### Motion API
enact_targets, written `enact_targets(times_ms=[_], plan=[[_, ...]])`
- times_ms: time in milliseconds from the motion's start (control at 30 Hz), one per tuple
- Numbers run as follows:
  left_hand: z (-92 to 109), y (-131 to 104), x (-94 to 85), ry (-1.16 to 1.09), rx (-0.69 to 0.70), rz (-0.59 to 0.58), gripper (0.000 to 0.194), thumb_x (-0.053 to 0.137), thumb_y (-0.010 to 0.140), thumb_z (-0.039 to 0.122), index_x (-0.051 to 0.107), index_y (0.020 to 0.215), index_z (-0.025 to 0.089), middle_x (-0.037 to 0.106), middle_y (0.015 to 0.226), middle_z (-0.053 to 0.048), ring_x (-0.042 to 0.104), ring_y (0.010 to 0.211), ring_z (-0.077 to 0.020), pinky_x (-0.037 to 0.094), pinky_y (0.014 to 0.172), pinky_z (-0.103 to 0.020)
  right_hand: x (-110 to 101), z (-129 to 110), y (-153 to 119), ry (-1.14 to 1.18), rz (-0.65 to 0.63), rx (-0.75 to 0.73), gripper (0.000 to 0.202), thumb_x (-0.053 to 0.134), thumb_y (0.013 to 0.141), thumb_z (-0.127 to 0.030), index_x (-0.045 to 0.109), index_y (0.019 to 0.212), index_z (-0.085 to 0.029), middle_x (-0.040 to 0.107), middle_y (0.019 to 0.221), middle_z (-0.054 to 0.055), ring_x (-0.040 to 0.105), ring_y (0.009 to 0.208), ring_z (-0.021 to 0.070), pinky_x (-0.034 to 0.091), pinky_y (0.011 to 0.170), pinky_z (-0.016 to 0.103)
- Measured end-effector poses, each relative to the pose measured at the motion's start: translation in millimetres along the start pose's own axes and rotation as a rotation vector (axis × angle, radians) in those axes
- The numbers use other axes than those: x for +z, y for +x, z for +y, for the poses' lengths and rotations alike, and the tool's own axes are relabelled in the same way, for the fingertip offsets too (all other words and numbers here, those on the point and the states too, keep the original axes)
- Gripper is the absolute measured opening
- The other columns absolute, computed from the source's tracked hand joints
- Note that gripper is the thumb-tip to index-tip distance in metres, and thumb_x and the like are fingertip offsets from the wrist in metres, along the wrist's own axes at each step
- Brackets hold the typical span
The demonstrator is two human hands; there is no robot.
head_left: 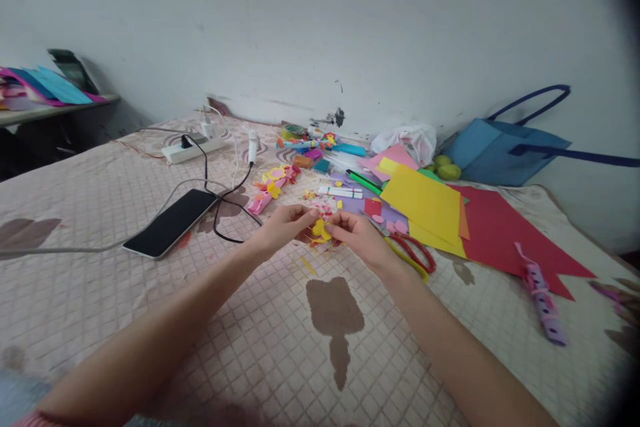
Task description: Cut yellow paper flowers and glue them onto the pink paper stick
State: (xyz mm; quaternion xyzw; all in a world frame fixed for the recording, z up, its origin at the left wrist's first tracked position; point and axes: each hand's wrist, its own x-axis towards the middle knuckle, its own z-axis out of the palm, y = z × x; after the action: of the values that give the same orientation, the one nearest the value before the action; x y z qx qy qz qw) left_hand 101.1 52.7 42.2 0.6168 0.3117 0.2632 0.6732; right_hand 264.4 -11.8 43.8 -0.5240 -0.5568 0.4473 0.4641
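Between my two hands is a small yellow paper cutout (321, 230) with rounded lobes. My left hand (289, 224) pinches it from the left, thumb on top. On its other side my right hand (356, 230) grips the edge between thumb and fingers. Tiny coloured paper scraps (320, 203) lie just beyond the fingertips. A pair of scissors with red and yellow handles (416, 255) rests by my right wrist, its blades partly hidden. Pink rolled paper with yellow cutouts (274, 188) lies beyond my left hand.
A phone (173, 221) and cables lie left, near a white power strip (195, 149). Right are yellow sheets (425, 203), a red sheet (515, 240) and a decorated purple paper roll (543, 300). A blue bag (505, 147) stands against the wall. A glue gun (253, 147) sits at the back.
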Motion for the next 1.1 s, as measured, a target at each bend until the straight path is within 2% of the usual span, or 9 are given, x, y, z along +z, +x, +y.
enact_targets(times_ms=[100, 267, 367, 633, 767, 867, 1000, 1033, 1100], plan=[[-2, 1, 0.1, 0.027, -0.046, -0.040, 0.029, 0.065, 0.073, 0.038, 0.056, 0.076, 0.011, 0.063, 0.066, -0.002, 0.060, 0.057, -0.0086, 0.048, 0.058, -0.021, 0, -1, 0, 0.005, -0.003, 0.011, 0.023, 0.064, 0.072, -0.038, 0.055, 0.069, -0.018, 0.053, 0.062, -0.004, 0.047, 0.053, 0.0084, 0.039, 0.051, 0.022], [-1, -1, 2.4, 0.020, -0.045, 0.036, 0.021, 0.063, 0.076, 0.030, 0.055, 0.072, 0.012, 0.062, 0.060, 0.000, 0.056, 0.051, -0.0057, 0.043, 0.052, -0.017, 0, 1, 0, 0.066, 0.023, 0.053, 0.031, 0.058, 0.076, -0.047, 0.056, 0.069, -0.017, 0.055, 0.064, -0.002, 0.049, 0.053, 0.0090, 0.041, 0.051, 0.023], [1, -2, 3.5, 0.018, -0.053, 0.063, 0.019, 0.063, 0.077, 0.030, 0.056, 0.074, 0.012, 0.062, 0.058, 0.000, 0.057, 0.051, -0.0060, 0.042, 0.052, -0.017, -1, 3, 0, 0.071, 0.015, 0.064, 0.028, 0.063, 0.072, -0.043, 0.055, 0.070, -0.017, 0.055, 0.063, -0.003, 0.049, 0.053, 0.0086, 0.041, 0.052, 0.023], [2, 1, 1.8, -0.083, -0.138, 0.060, 0.045, 0.054, 0.077, 0.054, 0.060, 0.081, 0.009, 0.065, 0.067, -0.006, 0.062, 0.058, -0.0124, 0.048, 0.059, -0.025, -2, 8, 3, 0.064, 0.044, 0.050, 0.023, 0.065, 0.069, -0.037, 0.053, 0.069, -0.017, 0.053, 0.061, -0.004, 0.047, 0.052, 0.0084, 0.039, 0.053, 0.024], [-3, 2, 2.1, 0.017, -0.090, 0.000, 0.034, 0.069, 0.068, 0.041, 0.057, 0.077, 0.011, 0.064, 0.064, -0.003, 0.063, 0.060, -0.0120, 0.048, 0.058, -0.023, -4, 13, 3, -0.013, 0.053, 0.018, 0.021, 0.063, 0.071, -0.036, 0.052, 0.068, -0.018, 0.050, 0.061, -0.004, 0.045, 0.052, 0.0090, 0.037, 0.052, 0.024], [-6, 3, -0.2, 0.081, -0.037, 0.057, 0.029, 0.066, 0.072, 0.038, 0.056, 0.079, 0.012, 0.065, 0.067, -0.003, 0.060, 0.057, -0.0097, 0.046, 0.055, -0.021, -9, 14, -3, -0.057, 0.102, 0.003, 0.020, 0.064, 0.071, -0.035, 0.053, 0.067, -0.018, 0.048, 0.060, -0.005, 0.044, 0.053, 0.0095, 0.036, 0.052, 0.023], [-7, 6, -7.8, 0.178, 0.005, 0.122, 0.026, 0.058, 0.077, 0.038, 0.056, 0.082, 0.013, 0.067, 0.075, -0.005, 0.061, 0.060, -0.0103, 0.045, 0.052, -0.020, -13, 15, -25, 0.127, -0.003, 0.131, 0.020, 0.061, 0.074, -0.037, 0.052, 0.073, -0.019, 0.050, 0.062, -0.004, 0.047, 0.053, 0.0108, 0.039, 0.051, 0.024], [-8, 6, -9.7, 0.198, 0.012, 0.132, 0.026, 0.057, 0.077, 0.039, 0.055, 0.081, 0.013, 0.067, 0.075, -0.005, 0.061, 0.060, -0.0107, 0.045, 0.051, -0.020, -13, 17, -32, 0.078, 0.019, 0.119, 0.020, 0.061, 0.075, -0.036, 0.052, 0.072, -0.019, 0.048, 0.060, -0.004, 0.045, 0.052, 0.0104, 0.038, 0.050, 0.024], [-8, 7, -12.6, 0.232, 0.032, 0.141, 0.025, 0.056, 0.077, 0.038, 0.055, 0.080, 0.014, 0.066, 0.074, -0.005, 0.060, 0.058, -0.0110, 0.043, 0.047, -0.020, -10, 22, -46, -0.084, 0.183, 0.043, 0.023, 0.061, 0.076, -0.034, 0.048, 0.065, -0.019, 0.041, 0.057, -0.006, 0.039, 0.050, 0.0088, 0.033, 0.048, 0.022]])
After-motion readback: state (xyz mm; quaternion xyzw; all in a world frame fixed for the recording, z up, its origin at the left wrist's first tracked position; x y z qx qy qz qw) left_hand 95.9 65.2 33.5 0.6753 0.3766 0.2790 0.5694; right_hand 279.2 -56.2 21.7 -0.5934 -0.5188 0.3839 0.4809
